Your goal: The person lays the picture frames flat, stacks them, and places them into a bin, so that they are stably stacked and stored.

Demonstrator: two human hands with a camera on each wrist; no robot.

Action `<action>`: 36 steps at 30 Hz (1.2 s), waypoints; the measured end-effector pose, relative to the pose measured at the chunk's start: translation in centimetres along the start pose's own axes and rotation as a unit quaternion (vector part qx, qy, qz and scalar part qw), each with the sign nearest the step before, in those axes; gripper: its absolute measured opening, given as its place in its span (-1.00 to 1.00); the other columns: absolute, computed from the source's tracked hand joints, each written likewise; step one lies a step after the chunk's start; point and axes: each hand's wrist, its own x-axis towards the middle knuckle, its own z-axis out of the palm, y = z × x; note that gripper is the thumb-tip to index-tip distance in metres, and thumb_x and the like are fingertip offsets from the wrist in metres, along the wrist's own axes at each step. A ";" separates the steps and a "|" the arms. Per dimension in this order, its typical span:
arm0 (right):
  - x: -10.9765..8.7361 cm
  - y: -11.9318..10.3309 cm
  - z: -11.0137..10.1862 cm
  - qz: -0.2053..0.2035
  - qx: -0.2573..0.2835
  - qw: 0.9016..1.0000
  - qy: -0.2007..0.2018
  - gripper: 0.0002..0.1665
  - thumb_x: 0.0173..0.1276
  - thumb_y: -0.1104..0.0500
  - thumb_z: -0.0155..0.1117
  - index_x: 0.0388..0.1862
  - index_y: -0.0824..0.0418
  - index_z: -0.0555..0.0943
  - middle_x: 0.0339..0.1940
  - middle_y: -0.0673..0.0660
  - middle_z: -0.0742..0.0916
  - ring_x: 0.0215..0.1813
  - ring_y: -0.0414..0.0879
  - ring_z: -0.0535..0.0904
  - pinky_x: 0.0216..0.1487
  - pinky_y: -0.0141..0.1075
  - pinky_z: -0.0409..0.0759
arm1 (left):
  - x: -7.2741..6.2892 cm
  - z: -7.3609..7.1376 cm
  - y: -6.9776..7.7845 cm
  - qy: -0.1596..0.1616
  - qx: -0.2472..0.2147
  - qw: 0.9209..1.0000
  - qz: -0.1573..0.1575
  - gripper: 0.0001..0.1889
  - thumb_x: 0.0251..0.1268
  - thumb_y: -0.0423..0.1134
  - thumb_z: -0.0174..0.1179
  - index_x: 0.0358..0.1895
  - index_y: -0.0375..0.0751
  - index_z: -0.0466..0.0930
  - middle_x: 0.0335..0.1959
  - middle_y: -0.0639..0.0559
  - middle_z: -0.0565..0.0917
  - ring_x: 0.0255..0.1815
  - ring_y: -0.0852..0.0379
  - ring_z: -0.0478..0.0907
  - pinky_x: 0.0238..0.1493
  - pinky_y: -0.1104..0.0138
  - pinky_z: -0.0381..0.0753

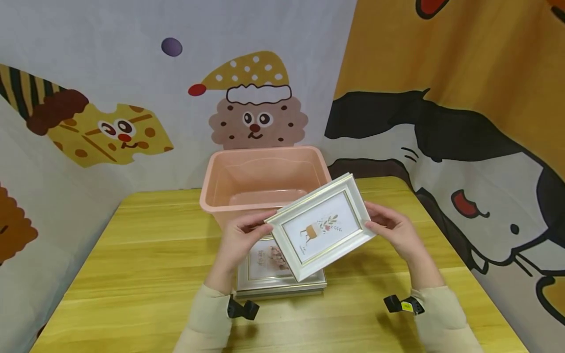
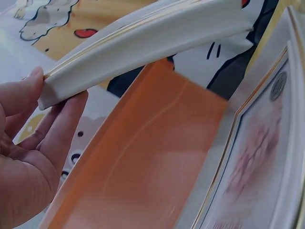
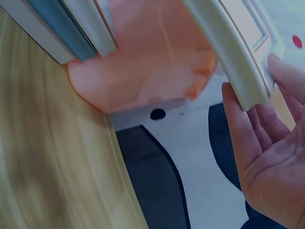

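Observation:
A white picture frame [image 1: 321, 226] with gold trim and a small plant print is held up, tilted, above the table. My left hand [image 1: 240, 240] pinches its left corner between thumb and fingers, as the left wrist view also shows. At its right edge my right hand [image 1: 395, 233] grips it, thumb in front and fingers behind. Below it lies a stack of picture frames [image 1: 265, 267], the top one carrying a pinkish print and partly covered by the held frame. In the right wrist view the frame's white side [image 3: 233, 57] rests between thumb and fingers.
Behind the stack stands a pink plastic bin [image 1: 265, 201], with nothing seen in its visible inside. All of this is on a yellow wood-grain table [image 1: 145, 264]. A curtain [image 1: 145, 59] with cartoon prints hangs close behind the table and along its right side.

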 end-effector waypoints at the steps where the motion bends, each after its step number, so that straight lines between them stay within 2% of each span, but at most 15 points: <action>1: -0.1 -0.1 0.2 0.001 -0.003 1.000 -0.007 -0.44 0.34 0.38 0.33 0.32 0.17 0.56 -0.07 -0.14 0.71 -0.11 -0.19 0.63 -0.20 -0.41 0.67 | -0.1 -0.3 0.0 0.000 -0.005 1.000 -0.001 -0.69 0.23 -0.55 0.29 0.03 -0.62 0.59 -0.10 0.12 0.75 -0.23 0.22 0.69 -0.19 0.30 0.73; 6: -0.5 -0.3 1.3 -0.003 -0.015 0.999 -0.053 -0.35 0.33 0.37 0.35 0.40 0.18 0.48 -0.05 -0.10 0.70 -0.10 -0.16 0.65 -0.20 -0.34 0.70 | -0.4 -1.8 -0.2 0.003 -0.021 1.000 0.001 -0.72 0.24 -0.60 0.24 0.02 -0.62 0.59 -0.16 0.15 0.76 -0.26 0.23 0.69 -0.24 0.30 0.74; 14: -1.1 -0.1 3.2 -0.042 -0.011 0.994 -0.104 -0.22 0.31 0.40 0.35 0.49 0.20 0.34 -0.08 0.25 0.65 -0.13 -0.02 0.68 -0.20 -0.33 0.69 | -1.4 -3.7 -0.9 0.009 -0.055 0.998 -0.006 -0.73 0.28 -0.58 0.21 0.04 -0.46 0.66 -0.20 0.07 0.76 -0.31 0.22 0.69 -0.29 0.32 0.74; 20: -1.7 0.5 4.5 -0.060 -0.012 0.989 -0.133 -0.11 0.26 0.44 0.37 0.54 0.18 0.26 -0.15 0.28 0.67 -0.25 0.00 0.70 -0.25 -0.29 0.70 | -2.3 -4.8 -1.2 0.016 -0.041 0.999 -0.017 -0.73 0.28 -0.61 0.19 0.02 -0.48 0.66 -0.20 0.11 0.76 -0.31 0.25 0.67 -0.32 0.28 0.74; 25: -2.0 1.0 5.7 -0.066 -0.012 0.987 -0.144 -0.02 0.23 0.44 0.40 0.57 0.16 0.20 -0.23 0.19 0.72 -0.27 -0.08 0.68 -0.21 -0.23 0.70 | -2.7 -5.2 -1.2 0.054 -0.016 0.997 -0.048 -0.74 0.28 -0.58 0.22 0.02 -0.47 0.66 -0.24 0.13 0.74 -0.34 0.25 0.65 -0.36 0.31 0.74; 28: -2.2 1.3 6.4 -0.065 -0.008 0.987 -0.146 -0.01 0.23 0.43 0.41 0.58 0.17 0.17 -0.26 0.18 0.74 -0.26 -0.09 0.66 -0.19 -0.21 0.70 | -2.7 -5.3 -1.4 0.077 -0.008 0.995 -0.055 -0.74 0.27 -0.58 0.22 0.02 -0.46 0.67 -0.26 0.13 0.74 -0.37 0.25 0.64 -0.38 0.33 0.73; 32: -2.4 1.5 7.2 -0.051 0.003 0.988 -0.148 0.01 0.24 0.41 0.42 0.59 0.17 0.15 -0.26 0.19 0.72 -0.27 -0.09 0.66 -0.22 -0.24 0.70 | -2.8 -5.4 -1.7 0.114 0.002 0.991 -0.064 -0.74 0.26 -0.59 0.24 0.02 -0.51 0.65 -0.26 0.13 0.73 -0.41 0.26 0.61 -0.42 0.37 0.72; 36: -2.6 1.6 7.9 -0.018 0.012 0.989 -0.146 0.02 0.24 0.37 0.44 0.59 0.13 0.15 -0.23 0.25 0.68 -0.29 -0.06 0.66 -0.31 -0.23 0.73 | -2.9 -5.4 -1.9 0.146 0.017 0.985 -0.090 -0.70 0.24 -0.56 0.27 0.05 -0.55 0.60 -0.27 0.12 0.72 -0.41 0.25 0.60 -0.42 0.39 0.71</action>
